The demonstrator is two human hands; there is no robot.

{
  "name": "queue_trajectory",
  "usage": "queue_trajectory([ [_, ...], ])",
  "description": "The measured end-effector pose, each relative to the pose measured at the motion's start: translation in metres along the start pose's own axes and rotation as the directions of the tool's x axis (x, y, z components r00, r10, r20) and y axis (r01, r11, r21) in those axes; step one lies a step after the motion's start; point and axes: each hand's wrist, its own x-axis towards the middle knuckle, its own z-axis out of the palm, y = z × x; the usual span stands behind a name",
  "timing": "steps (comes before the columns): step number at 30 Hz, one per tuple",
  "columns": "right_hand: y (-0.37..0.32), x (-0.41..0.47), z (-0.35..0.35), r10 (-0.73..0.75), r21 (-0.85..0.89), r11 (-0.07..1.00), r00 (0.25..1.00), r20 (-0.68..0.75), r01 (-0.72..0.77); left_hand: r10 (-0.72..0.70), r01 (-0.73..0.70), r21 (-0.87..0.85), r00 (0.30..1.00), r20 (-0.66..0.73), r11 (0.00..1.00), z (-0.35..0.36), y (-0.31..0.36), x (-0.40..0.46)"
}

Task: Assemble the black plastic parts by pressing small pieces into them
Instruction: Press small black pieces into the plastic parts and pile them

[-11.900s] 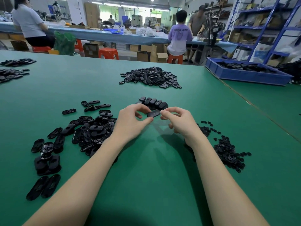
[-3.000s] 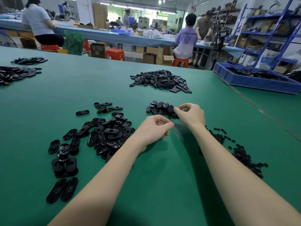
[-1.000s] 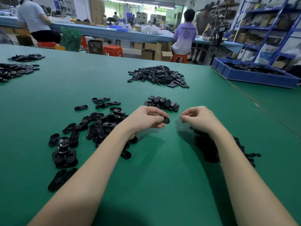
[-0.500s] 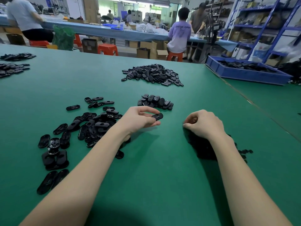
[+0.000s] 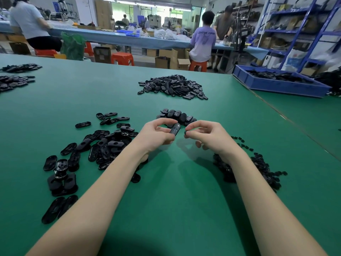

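Since half a second ago my right hand (image 5: pixel 210 137) has risen off the green table (image 5: pixel 175 200) to meet the left hand (image 5: pixel 156 135). Beyond them a finished row (image 5: pixel 177 115) lies; many shells (image 5: pixel 103 146) remain leftward. Left fingers pinch one oval shell (image 5: pixel 175 129); right fingertips pinch what seems a small piece (image 5: pixel 186 133).

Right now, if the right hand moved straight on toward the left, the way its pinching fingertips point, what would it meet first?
Most likely the oval black part held up by the left hand. The right hand pinches a small black piece, which would touch first across a narrow gap; depth is uncertain.
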Motion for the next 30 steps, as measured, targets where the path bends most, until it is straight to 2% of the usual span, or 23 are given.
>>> queue_trajectory([
  [4,-0.001,0.000,0.000,0.029,0.105,0.994,0.998,0.060,-0.035,-0.007,0.007,0.000,0.999,0.045,1.000,0.000,0.001,-0.001],
  [10,-0.001,-0.001,0.003,0.000,0.123,0.992,0.998,0.055,-0.007,-0.037,0.044,-0.155,0.998,0.048,0.987,0.005,0.002,-0.002],
  [16,-0.002,-0.001,0.006,-0.030,0.069,0.997,0.998,0.059,0.026,0.029,-0.028,-0.019,0.998,0.049,0.999,0.005,0.001,-0.003],
  [26,-0.003,0.002,0.012,-0.031,0.039,0.999,0.998,-0.061,0.034,0.144,-0.144,-0.016,0.989,0.042,0.989,0.002,0.003,-0.002],
  [30,-0.004,0.003,0.010,0.013,0.051,0.999,0.998,-0.058,-0.010,0.164,-0.164,0.002,0.986,0.031,0.986,0.003,0.002,-0.003],
])
